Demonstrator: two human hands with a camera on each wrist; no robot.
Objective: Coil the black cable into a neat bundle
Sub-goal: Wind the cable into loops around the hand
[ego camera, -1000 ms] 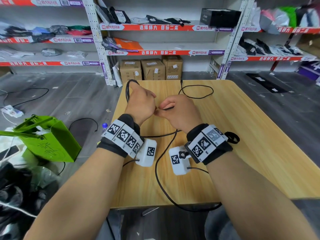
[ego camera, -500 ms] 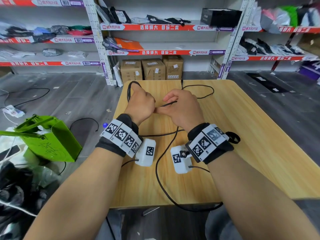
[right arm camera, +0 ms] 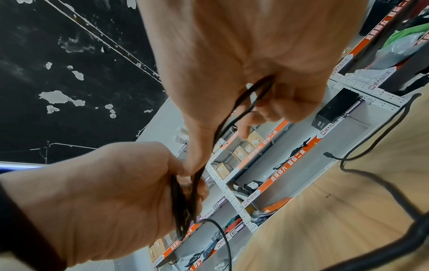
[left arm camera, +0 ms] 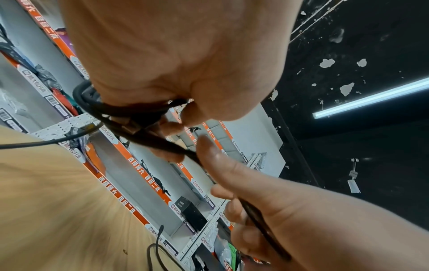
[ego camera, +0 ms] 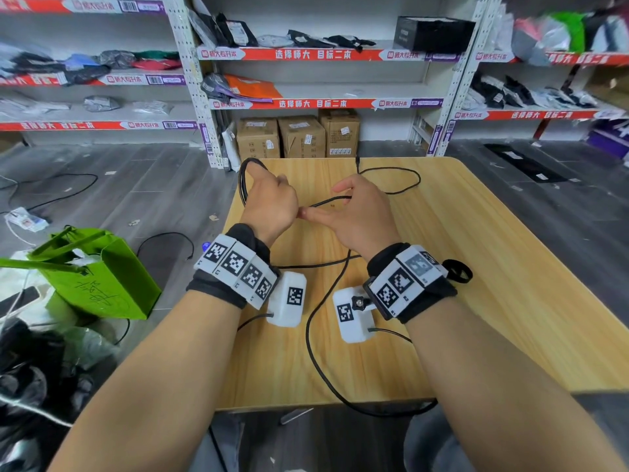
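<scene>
Black ceiling (left arm camera: 348, 55) only behind wrist-view hands (left arm camera: 174, 55), black cable (left arm camera: 139, 117).

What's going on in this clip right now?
A person is coiling a black cable over a wooden table. The left hand grips a few gathered loops, while the right hand holds the next stretch of cable just beside it. Much of the cable is uncoiled: one part curves across the far side of the table, another runs toward the person and dips over the near edge.
</scene>
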